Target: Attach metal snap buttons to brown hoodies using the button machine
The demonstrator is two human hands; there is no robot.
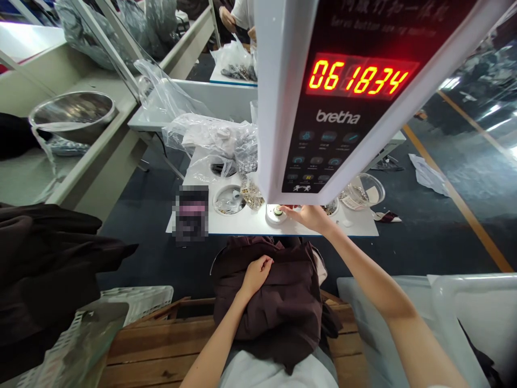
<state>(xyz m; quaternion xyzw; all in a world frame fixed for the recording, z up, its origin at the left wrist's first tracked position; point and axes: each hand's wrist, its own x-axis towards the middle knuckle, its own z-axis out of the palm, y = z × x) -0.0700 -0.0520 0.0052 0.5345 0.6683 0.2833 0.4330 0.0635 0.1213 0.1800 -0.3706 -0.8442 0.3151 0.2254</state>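
Note:
A dark brown garment (283, 307) lies bunched across my lap. My left hand (257, 276) rests on top of it, fingers curled closed at a fold of the cloth. My right hand (310, 216) reaches to the white table, thumb and fingertips drawn together beside a small round base (277, 214) with a greenish centre. The head of the button machine (327, 118), its red display reading 061834, hangs over that spot and hides part of the fingers. Whatever they pinch is too small to make out.
Small metal parts (252, 194) and clear plastic bags (218, 134) lie on the white table (189, 221). A clear round tub (369, 191) stands at its right. Steel bowl (72, 110) at left; pale bins (472, 285) at right. Another person's hand (228, 20) shows at the back.

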